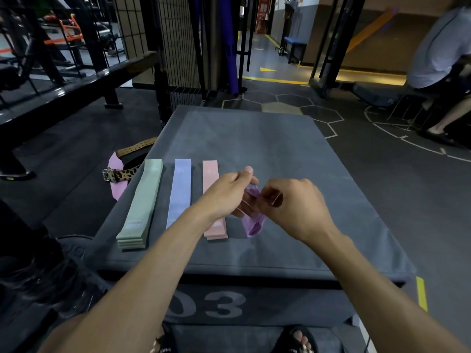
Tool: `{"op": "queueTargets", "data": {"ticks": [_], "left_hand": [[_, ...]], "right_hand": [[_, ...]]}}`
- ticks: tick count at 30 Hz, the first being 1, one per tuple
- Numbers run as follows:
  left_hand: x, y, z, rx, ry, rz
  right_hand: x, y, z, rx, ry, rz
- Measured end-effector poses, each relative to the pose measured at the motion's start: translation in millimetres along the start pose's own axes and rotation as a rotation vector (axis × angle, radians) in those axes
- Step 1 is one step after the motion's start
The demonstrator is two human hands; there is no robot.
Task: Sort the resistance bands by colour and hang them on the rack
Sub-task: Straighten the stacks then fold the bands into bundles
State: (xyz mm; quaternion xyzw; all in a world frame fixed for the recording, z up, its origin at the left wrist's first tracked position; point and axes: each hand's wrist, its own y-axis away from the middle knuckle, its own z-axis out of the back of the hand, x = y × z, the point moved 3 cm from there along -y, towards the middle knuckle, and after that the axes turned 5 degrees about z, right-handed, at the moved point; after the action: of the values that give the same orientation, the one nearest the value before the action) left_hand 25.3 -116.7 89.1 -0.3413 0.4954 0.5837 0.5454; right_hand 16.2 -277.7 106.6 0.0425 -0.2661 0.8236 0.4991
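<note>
Both hands meet over the grey box (254, 138), just right of the pink stack (212, 200): the left hand (226, 194) and the right hand (293, 202) each have their fingers curled round a purple band (252, 220), pinching its upper part between them while its lower end droops onto the box top, near the pink stack's near end. Held this way, the band looks as if it is being straightened or opened out so that it can lie flat like the others. Left of the pink stack lies the blue stack (179, 192), and left of that the green stack (142, 207), all three set parallel with gaps between, one colour to each, which keeps the sorting plain to see. Room for a fourth row lies right of the pink stack, likely where the purple one is meant to go. Off the box, well left of the green stack, a leopard belt (122, 174) and something pink (116, 174) lie on the floor. Nothing hangs on a rack yet, so sorting seems the step in hand
</note>
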Motion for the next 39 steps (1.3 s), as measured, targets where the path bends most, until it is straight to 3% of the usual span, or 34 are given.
{"op": "queueTargets", "data": {"ticks": [2,6,12,14,18,22,25,29,39], "left_hand": [[0.3,-0.7,2.2,0.002,-0.008,-0.028],[3.9,-6.4,15.9,-0.154,-0.051,-0.129],[11.8,-2.4,-1.3,0.302,0.107,-0.205],[16.0,-0.5,-9.3,0.369,0.080,-0.187],[26.9,-8.3,-12.6,0.295,-0.142,-0.226],[27.1,-6.0,-18.0,0.346,0.004,-0.150],[29.5,-5.2,-27.4,0.298,0.102,-0.138],[39.6,-7.3,-37.5,0.125,0.228,-0.032],[43.2,-26.3,-41.3,-0.013,-0.059,0.096]], "right_hand": [[-7.2,-3.7,3.3,-0.032,-0.080,-0.043],[-19.4,-8.1,14.6,-0.018,-0.347,-0.073],[-25.8,-11.4,24.7,0.007,-0.773,-0.137],[-26.1,-11.6,26.1,0.019,-0.828,-0.144],[-29.9,-12.3,27.8,0.047,-0.839,-0.119],[-30.9,-14.3,31.6,0.038,-0.850,-0.091],[-35.1,-18.6,29.8,0.018,-0.829,-0.125],[-51.5,-30.1,18.2,-0.006,-0.792,-0.272],[-67.2,-58.3,-29.8,-0.037,-0.932,-0.703]]}}
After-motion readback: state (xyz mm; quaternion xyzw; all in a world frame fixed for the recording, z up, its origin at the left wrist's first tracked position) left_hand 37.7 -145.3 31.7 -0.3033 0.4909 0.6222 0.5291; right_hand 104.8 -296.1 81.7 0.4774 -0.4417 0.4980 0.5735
